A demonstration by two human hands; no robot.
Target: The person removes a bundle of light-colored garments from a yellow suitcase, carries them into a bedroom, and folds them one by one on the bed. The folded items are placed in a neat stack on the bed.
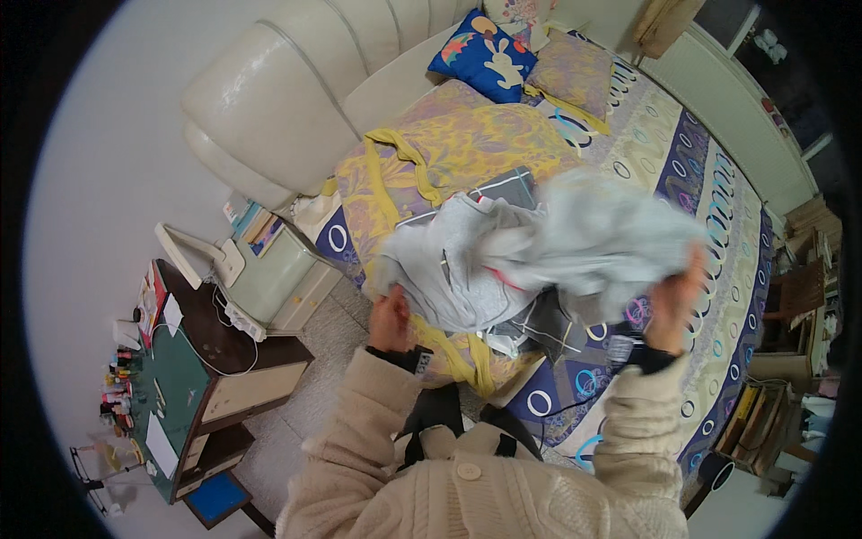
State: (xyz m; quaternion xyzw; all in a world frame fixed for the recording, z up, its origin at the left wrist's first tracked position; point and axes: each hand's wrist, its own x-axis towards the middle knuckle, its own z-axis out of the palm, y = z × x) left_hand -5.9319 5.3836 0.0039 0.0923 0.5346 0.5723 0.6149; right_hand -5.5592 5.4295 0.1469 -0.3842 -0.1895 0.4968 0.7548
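A light grey garment (465,269) is stretched between my two hands above the bed, its right part blurred by motion. My left hand (390,319) grips its lower left edge. At its right edge is my right hand (677,293), blurred, with the cloth against its fingers. Red trim shows on the garment in places. Beneath it lie a dark grey cloth with white lines (549,330) and a yellow and purple floral cover (471,138) with yellow edging. A small whitish item (502,342) lies just below the garment.
Pillows, one a blue rabbit cushion (488,57), lie by the padded headboard (269,101). A nightstand (273,279) with books and a folded lamp stands left, beside a green-topped desk (172,397). Crowded shelves (754,418) are at right.
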